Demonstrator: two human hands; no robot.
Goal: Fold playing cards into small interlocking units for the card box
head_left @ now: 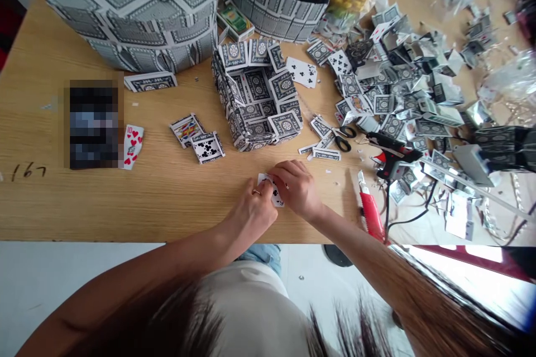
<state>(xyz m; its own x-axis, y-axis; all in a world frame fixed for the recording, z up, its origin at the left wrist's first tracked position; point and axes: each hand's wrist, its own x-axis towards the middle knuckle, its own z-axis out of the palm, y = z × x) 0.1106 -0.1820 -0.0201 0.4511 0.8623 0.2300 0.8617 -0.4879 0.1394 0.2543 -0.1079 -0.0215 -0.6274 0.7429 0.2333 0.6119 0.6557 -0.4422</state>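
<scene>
Near the table's front edge, a playing card [276,196] with black club pips lies face up under both hands. My left hand [260,204], a ring on one finger, is closed on the card's left side. My right hand [298,185] is closed on its right side, fingers curled over the upper edge. The fingers cover much of the card. Beyond them stands an open box [234,114] built from patterned playing cards. Left of that box lie two folded cards, a picture card [184,129] and a club card [208,148].
Large card-covered containers [146,28] stand at the back. Scissors [344,139], a glue gun [393,156] and a red utility knife [371,209] lie to the right, beside a heap of loose cards [389,78]. A ten of hearts [133,145] lies left, by a blurred dark object [94,128].
</scene>
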